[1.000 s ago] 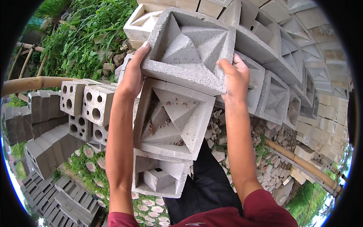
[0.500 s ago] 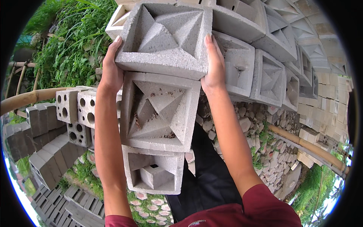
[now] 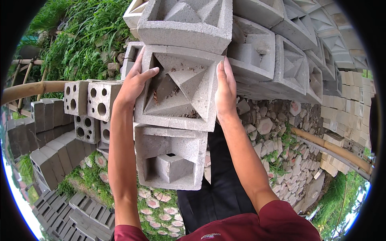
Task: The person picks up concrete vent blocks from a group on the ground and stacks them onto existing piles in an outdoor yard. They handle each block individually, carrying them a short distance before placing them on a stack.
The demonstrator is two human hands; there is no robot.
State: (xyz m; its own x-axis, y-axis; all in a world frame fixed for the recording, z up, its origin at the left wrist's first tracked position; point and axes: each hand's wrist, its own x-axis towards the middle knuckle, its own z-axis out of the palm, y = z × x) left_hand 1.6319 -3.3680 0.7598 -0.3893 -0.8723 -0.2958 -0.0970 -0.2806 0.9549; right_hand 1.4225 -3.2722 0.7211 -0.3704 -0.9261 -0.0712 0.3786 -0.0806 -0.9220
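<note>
A square grey concrete ventilation block [image 3: 183, 86] with a recessed pyramid-like face lies between my hands, dry brown debris in its hollows. My left hand [image 3: 134, 86] is at its left side, thumb reaching over the rim and fingers along the outer wall. Against the right side rests my right hand [image 3: 226, 92], its thumb by the edge and its fingers partly hidden behind. Directly beyond is a similar concrete block [image 3: 185, 34], touched by neither hand. A concrete block with a cube-shaped relief [image 3: 171, 160] sits nearer to me, below the middle one.
More patterned blocks [image 3: 291, 64] are stacked at the right. Blocks with round holes [image 3: 100, 100] stand to the left, beside a bamboo pole [image 3: 36, 90]. Another bamboo pole [image 3: 331, 150] crosses the right side. Hexagonal pavers [image 3: 159, 207] and loose stones [image 3: 281, 158] cover the ground.
Both hands have left the far block and come back toward me onto the sides of the middle block. The stack appears higher in the picture.
</note>
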